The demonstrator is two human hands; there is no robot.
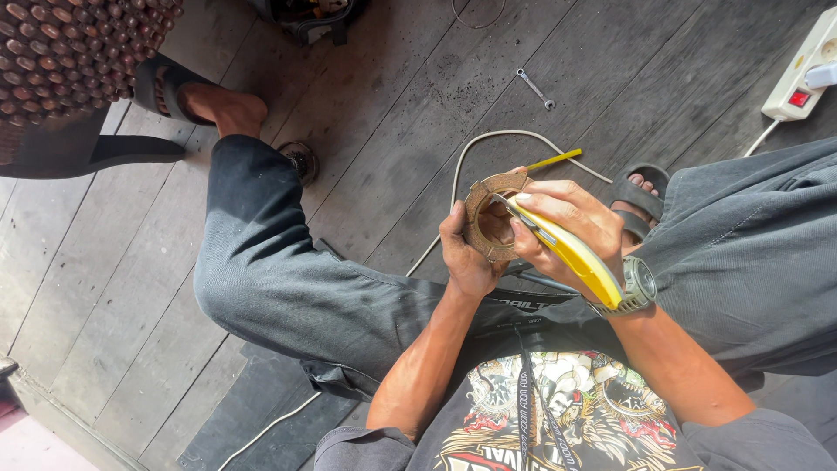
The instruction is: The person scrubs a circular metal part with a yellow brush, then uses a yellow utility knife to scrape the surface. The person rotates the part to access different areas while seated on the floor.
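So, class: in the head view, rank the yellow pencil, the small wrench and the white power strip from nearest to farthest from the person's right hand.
1. Yellow pencil, on the floor just above the right hand.
2. Small wrench, farther up the floor.
3. White power strip, at the top right edge.

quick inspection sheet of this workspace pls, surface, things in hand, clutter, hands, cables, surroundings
surface: dark wooden plank floor, dusty.
job's things: brown toothed ring; yellow-handled cutter.
clutter: small wrench, yellow stick on the floor.
grips: left hand holds the ring; right hand holds the cutter, blade at the ring.
cables: pale cable looping on the floor; white power strip.
surroundings: beaded seat cover; sandalled feet.
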